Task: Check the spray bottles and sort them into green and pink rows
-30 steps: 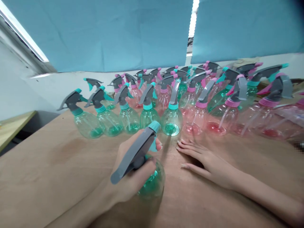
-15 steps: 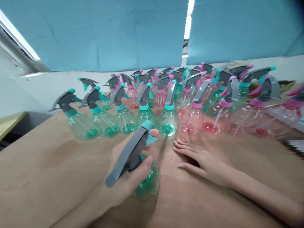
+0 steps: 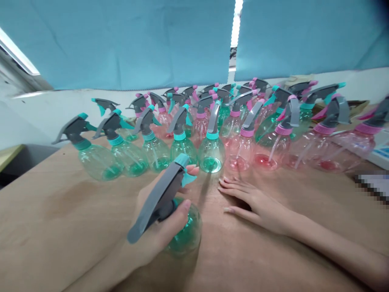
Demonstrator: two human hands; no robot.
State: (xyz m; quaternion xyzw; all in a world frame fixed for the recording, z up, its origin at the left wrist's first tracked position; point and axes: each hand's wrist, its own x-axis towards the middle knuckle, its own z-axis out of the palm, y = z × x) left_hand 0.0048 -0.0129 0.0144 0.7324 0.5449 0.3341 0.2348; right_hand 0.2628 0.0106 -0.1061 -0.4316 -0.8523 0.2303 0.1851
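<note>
My left hand (image 3: 154, 231) is wrapped round the neck of a green spray bottle (image 3: 190, 233) with a grey and teal trigger head. That bottle stands at the near middle of the table, its head tilted toward me, and part of it is hidden by my thumb and fingers. Palm down on the wood, my right hand (image 3: 258, 202) lies with fingers stretched out and holds nothing. Just beyond its fingertips stand a clear green spray bottle (image 3: 212, 156) and a pink-collared spray bottle (image 3: 240, 154).
Several green and pink spray bottles (image 3: 129, 160) fill rows across the back of the wooden table (image 3: 75, 239). A blue curtain (image 3: 136, 44) hangs behind them. At the right edge lies a flat pixelated object (image 3: 375, 186). A yellowish board edge (image 3: 10, 158) shows at far left.
The view has shifted slightly, so the bottles and table sit a little further left. Both hands keep their poses, the left still round the green spray bottle.
</note>
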